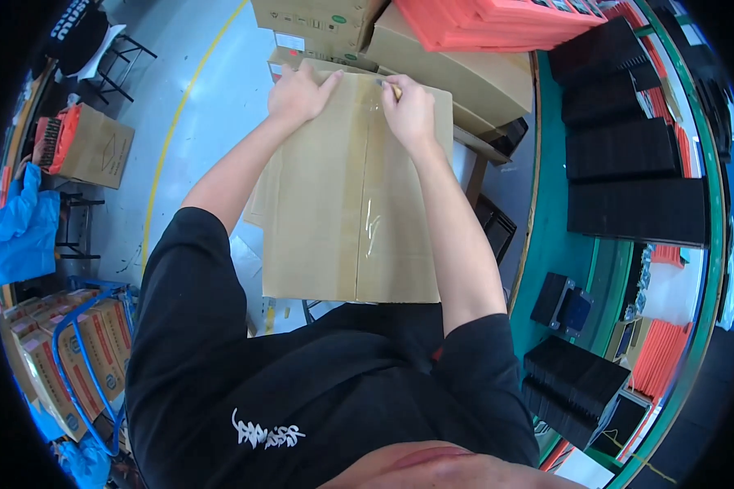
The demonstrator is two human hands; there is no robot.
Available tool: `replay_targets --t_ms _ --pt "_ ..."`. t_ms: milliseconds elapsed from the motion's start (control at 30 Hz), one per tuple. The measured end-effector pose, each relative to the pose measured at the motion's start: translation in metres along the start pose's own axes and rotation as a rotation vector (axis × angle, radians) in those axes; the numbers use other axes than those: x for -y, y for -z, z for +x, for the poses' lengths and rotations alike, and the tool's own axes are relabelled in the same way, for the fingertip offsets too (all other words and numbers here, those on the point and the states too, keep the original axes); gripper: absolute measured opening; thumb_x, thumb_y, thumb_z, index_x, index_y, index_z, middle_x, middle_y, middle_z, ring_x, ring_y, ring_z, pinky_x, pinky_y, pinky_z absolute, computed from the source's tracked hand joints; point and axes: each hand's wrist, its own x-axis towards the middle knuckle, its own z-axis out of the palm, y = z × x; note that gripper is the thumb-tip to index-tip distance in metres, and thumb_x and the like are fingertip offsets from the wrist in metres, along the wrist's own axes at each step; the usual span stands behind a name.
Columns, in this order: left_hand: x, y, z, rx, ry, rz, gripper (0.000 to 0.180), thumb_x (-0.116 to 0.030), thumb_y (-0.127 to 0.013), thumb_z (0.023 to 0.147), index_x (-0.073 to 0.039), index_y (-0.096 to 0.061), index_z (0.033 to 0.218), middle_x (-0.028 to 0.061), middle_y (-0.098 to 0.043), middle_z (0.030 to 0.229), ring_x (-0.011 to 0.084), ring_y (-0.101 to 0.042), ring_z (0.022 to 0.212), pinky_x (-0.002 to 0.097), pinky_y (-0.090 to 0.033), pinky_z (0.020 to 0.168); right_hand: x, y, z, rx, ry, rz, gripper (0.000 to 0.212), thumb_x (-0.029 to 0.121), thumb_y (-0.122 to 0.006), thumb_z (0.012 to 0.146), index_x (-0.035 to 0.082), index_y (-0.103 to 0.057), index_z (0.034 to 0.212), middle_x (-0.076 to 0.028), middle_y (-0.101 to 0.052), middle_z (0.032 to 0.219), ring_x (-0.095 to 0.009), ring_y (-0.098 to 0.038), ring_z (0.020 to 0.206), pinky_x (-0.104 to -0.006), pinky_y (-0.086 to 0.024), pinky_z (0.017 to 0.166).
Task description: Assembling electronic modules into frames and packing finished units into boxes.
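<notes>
A closed cardboard box (314,212) stands in front of me, with clear tape (371,220) running along the seam between its top flaps. My left hand (295,96) rests on the far left corner of the box, thumb spread and fingers reaching the far edge. At the far end of the seam, my right hand (408,110) is closed around a small yellow utility knife (396,91). Its dark tip points left, close to the tape. The knife is mostly hidden by the fingers.
More cardboard boxes (457,73) stand beyond, with red foam trays (481,20) on top. To the right, a green bench (579,269) carries stacks of black panels (628,151). A blue cart (73,334) with cartons stands at left, near a yellow floor line (167,130).
</notes>
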Motion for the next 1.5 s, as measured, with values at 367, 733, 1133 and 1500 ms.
replay_targets --t_ms 367,733,1133,1500 --pt "0.004 0.001 0.001 -0.028 0.004 -0.029 0.085 -0.074 -0.05 0.089 0.002 -0.06 0.125 0.0284 -0.053 0.128 0.0435 -0.066 0.107 0.0505 -0.056 0.088 0.008 -0.012 0.013 0.092 0.071 -0.182 0.021 0.016 -0.065 0.093 0.001 -0.074 0.103 -0.024 -0.072 0.094 -0.041 -0.07 0.088 -0.0481 -0.056 0.082" --pt "0.006 -0.002 0.002 0.005 0.021 -0.01 0.085 -0.076 -0.045 0.091 -0.004 -0.058 0.133 0.0295 -0.052 0.132 0.0447 -0.065 0.111 0.0513 -0.055 0.092 0.016 -0.016 0.01 0.136 0.045 -0.227 0.021 0.016 -0.063 0.094 0.0 -0.073 0.102 -0.025 -0.071 0.094 -0.043 -0.069 0.088 -0.05 -0.056 0.082" --pt "0.008 -0.009 0.01 -0.016 -0.002 -0.003 0.09 -0.078 -0.047 0.088 0.0 -0.059 0.13 0.0276 -0.052 0.13 0.0434 -0.067 0.107 0.051 -0.056 0.087 0.042 -0.012 0.004 0.298 -0.041 -0.347 0.02 0.012 -0.057 0.092 -0.003 -0.072 0.091 -0.031 -0.069 0.088 -0.048 -0.068 0.087 -0.0547 -0.055 0.082" --pt "0.012 -0.014 0.009 -0.023 0.012 0.046 0.094 -0.082 -0.041 0.087 -0.006 -0.057 0.138 0.0296 -0.055 0.133 0.0439 -0.061 0.12 0.0527 -0.05 0.1 0.122 0.053 -0.162 0.528 -0.141 -0.339 0.012 -0.003 -0.056 0.081 -0.008 -0.066 0.079 -0.033 -0.066 0.078 -0.049 -0.069 0.075 -0.0529 -0.059 0.067"
